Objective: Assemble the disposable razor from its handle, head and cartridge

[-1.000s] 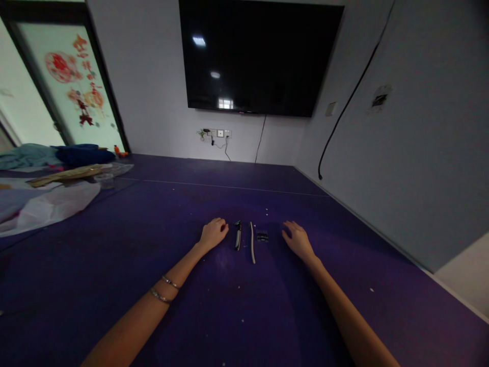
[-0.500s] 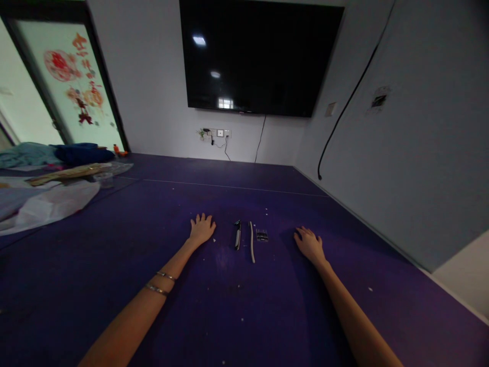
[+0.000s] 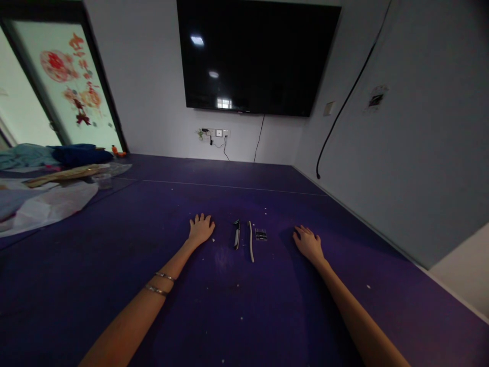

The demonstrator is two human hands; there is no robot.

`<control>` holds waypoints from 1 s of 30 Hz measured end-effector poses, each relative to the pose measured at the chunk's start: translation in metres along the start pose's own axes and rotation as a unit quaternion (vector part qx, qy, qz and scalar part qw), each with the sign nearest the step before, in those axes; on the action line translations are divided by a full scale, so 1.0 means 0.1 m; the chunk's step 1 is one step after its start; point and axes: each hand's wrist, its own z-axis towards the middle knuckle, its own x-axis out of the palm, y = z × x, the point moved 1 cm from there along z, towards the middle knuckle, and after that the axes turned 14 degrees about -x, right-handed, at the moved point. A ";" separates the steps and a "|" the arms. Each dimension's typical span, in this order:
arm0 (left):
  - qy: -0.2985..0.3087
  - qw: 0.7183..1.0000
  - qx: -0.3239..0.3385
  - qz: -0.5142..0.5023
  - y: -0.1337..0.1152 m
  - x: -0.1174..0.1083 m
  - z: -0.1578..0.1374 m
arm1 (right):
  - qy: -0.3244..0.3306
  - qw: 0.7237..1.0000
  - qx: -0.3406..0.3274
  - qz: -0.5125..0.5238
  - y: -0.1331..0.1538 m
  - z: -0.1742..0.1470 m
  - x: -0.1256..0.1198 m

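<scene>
On the purple surface (image 3: 179,316) my left hand (image 3: 200,229) lies palm down, fingers spread, holding nothing. Two silver bangles (image 3: 160,283) circle that forearm. My right hand (image 3: 308,243) also rests palm down with its fingers apart and nothing in it. Between the hands, lengthwise and apart from each other, lie a black and grey razor (image 3: 237,235) and a pale, slim toothbrush (image 3: 251,243). Right of the toothbrush is a small, flat, black and clear piece (image 3: 261,235), too small to identify. The razor is nearest my left hand; the flat piece is nearest my right. Neither hand touches these things.
A large television (image 3: 260,56) hangs on the far wall above sockets (image 3: 219,133) with cords. A black cable (image 3: 344,104) dangles along the right wall. Cloths (image 3: 78,154) and a plastic sheet (image 3: 57,206) are heaped at left. Small white scraps dot the surface.
The view has shifted very slightly. Both hands and the things between them stay where they were on the surface.
</scene>
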 end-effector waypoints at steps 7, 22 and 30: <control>0.002 1.000 -0.007 0.003 0.01 0.00 0.01 | -0.004 1.000 -0.005 0.002 0.02 -0.01 -0.03; -0.049 0.996 -0.006 -0.073 -0.34 -0.52 -0.12 | -0.008 1.000 -0.005 0.001 0.04 -0.01 -0.05; 0.127 0.987 0.044 -0.083 -0.83 -0.48 -0.35 | -0.005 1.000 -0.002 -0.002 0.06 0.00 -0.07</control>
